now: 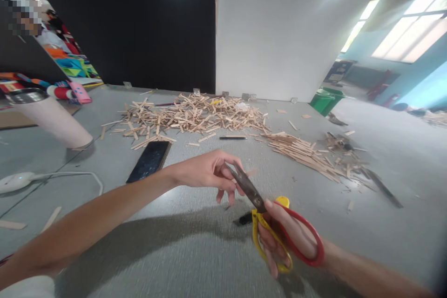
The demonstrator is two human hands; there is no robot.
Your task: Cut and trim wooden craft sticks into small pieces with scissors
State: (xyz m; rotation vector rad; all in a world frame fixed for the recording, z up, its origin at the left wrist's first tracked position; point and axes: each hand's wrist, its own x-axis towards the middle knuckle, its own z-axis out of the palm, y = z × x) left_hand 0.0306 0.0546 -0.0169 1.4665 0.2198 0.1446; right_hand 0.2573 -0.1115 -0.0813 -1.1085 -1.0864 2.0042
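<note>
grey table (pixel 195 251) strewn with a heap of wooden sticks (pixel 195 118), phone (pixel 149 160) nearby. head view: right hand (pixel 286 237) clamped through the handles of the scissors (pixel 265 216), blades together. left hand (pixel 209 172) pinches a small stick piece (pixel 249 173) at the blade tips. best to seat the stick deep in the blades, fingers clear.

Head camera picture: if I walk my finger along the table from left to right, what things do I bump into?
White gadget with a cable → pale cup → phone → big heap of wooden sticks → scissors in the right hand → green bin.
</note>
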